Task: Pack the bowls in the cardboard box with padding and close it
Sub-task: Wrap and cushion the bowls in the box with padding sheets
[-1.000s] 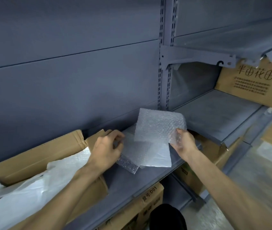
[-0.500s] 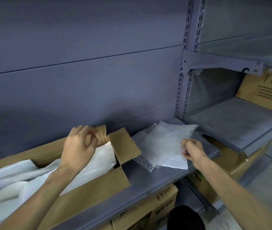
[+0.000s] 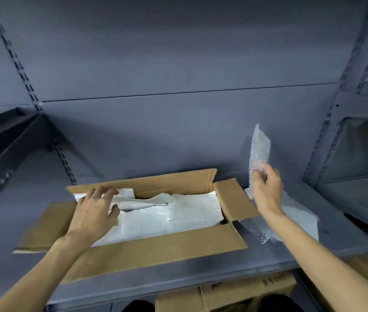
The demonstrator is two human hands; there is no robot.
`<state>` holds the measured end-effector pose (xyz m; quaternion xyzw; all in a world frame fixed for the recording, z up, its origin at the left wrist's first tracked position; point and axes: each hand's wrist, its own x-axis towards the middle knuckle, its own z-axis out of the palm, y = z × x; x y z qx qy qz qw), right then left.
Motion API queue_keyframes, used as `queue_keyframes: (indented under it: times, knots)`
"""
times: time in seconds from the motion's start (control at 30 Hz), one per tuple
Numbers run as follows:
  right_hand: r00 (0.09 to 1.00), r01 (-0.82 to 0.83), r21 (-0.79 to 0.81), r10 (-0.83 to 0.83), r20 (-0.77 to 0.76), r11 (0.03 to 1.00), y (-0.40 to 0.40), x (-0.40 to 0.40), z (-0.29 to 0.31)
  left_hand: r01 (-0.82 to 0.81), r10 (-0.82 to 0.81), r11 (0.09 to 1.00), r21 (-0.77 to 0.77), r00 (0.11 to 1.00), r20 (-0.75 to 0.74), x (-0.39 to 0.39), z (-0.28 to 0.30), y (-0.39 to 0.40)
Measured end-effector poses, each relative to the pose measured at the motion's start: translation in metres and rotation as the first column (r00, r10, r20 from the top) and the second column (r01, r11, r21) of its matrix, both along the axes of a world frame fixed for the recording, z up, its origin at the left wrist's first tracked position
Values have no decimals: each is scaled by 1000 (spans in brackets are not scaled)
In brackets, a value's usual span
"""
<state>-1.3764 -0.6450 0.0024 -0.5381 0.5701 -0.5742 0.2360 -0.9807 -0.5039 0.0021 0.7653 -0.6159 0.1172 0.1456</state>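
An open cardboard box (image 3: 151,251) is seen on a grey metal shelf (image 3: 313,251), all four flaps folded outward. The interior is covered by white padding sheets (image 3: 169,212); no bowls can be made out under them. The left hand (image 3: 93,212) is laid flat on the white padding at the box's left end, fingers (image 3: 102,192) spread wide and straight, nothing gripped. The right hand (image 3: 267,188) is raised beside the box's right flap, fingers curled around the lower part of a bubble wrap sheet (image 3: 259,149), which is held upright above the hand. More bubble wrap (image 3: 297,217) lies on the shelf just right of the box, partly hidden by the right forearm. Further cardboard cartons (image 3: 246,293) are visible below the shelf.
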Motion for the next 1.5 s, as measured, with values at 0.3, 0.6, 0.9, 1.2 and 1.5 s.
queue_keyframes:
  times: [0.3,0.6,0.9,1.2,1.5]
  knots:
    - [903,-421,-150,397,-164,895,60,135,41,8,-13,999,48,995,102,18,-8,11]
    - [727,-670,-1,656,204,743,104,203,72,-35,19,990,135,993,120,14,-11,5]
    - [397,-823,134,391,830,552,98,222,71,165,-27,914,371,937,-349,37,-24,35]
    - [851,-467,472,525,9,748,107,218,0,308,-104,930,201,744,-660,69,-22,46]
    - [473,-388,-164,43,-880,907,125,212,0,242,-69,965,106,618,-783,71,-23,46]
